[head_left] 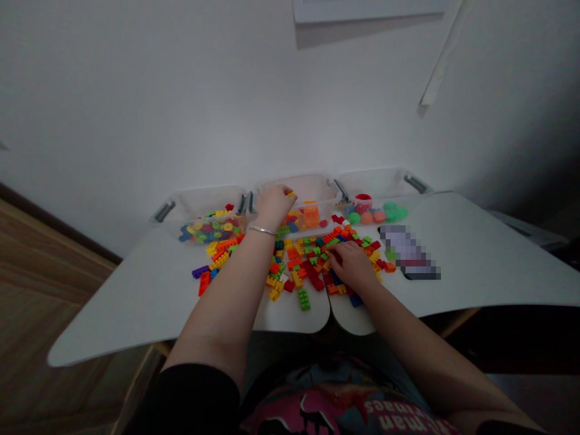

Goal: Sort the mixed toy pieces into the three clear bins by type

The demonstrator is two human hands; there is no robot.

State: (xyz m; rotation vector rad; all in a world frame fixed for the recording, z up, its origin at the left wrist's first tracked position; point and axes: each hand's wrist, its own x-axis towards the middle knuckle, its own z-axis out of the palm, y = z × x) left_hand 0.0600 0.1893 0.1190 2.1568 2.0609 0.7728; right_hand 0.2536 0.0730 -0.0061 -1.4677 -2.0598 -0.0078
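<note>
My left hand (pixel 274 204) is raised over the middle clear bin (pixel 296 184), its fingers pinched on a small yellow toy brick (pixel 292 195). Colourful toy bricks lie in a loose pile (pixel 312 266) across the seam of the white table. Down in the right part of this pile is my right hand (pixel 354 264), fingers curled together among the bricks; what they pinch, if anything, is too small to make out. A green brick (pixel 304 299) sits at the pile's front edge. Inside the middle bin are orange, yellow and blue pieces, partly hidden by my left hand.
To the left stands a clear bin (pixel 203 199) of mixed small pieces. Another clear bin (pixel 376 181) on the right holds green and orange balls and a red cup (pixel 363 202). A phone (pixel 410 252) lies right of the pile. Behind the bins rises a white wall (pixel 181 90).
</note>
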